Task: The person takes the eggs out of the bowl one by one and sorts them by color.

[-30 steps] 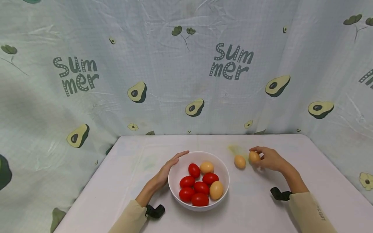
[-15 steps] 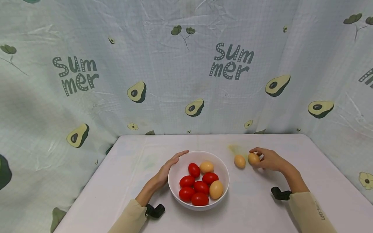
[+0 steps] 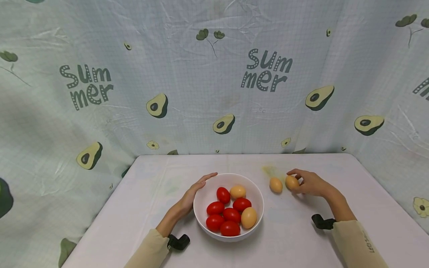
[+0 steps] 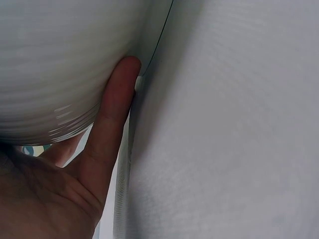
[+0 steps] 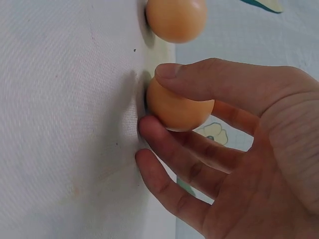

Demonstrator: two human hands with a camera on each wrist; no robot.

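In the head view a white bowl [image 3: 229, 239] holds several red egg-shaped pieces [image 3: 231, 215] and two brown eggs, one toward the back [image 3: 237, 191] and one at the front right [image 3: 248, 217]. My left hand [image 3: 191, 197] rests along the bowl's left side, fingers stretched by the rim; the left wrist view has a straight digit against the outer wall [image 4: 55, 64]. To the right, my right hand [image 3: 310, 183] holds a brown egg [image 3: 292, 182] between thumb and fingers, down at the table. Another brown egg [image 3: 276, 185] lies just left of it, untouched.
A pale cloth covers the table [image 3: 161, 182], with a yellowish mark [image 3: 269, 171] behind the loose eggs. Behind hangs a curtain [image 3: 187, 85] printed with avocados and lettering. Black wrist mounts sit at the left wrist [image 3: 178, 242] and right wrist [image 3: 323, 222].
The egg in my right hand has come down slightly to the table beside the other brown egg. My left hand and the bowl stay in place.
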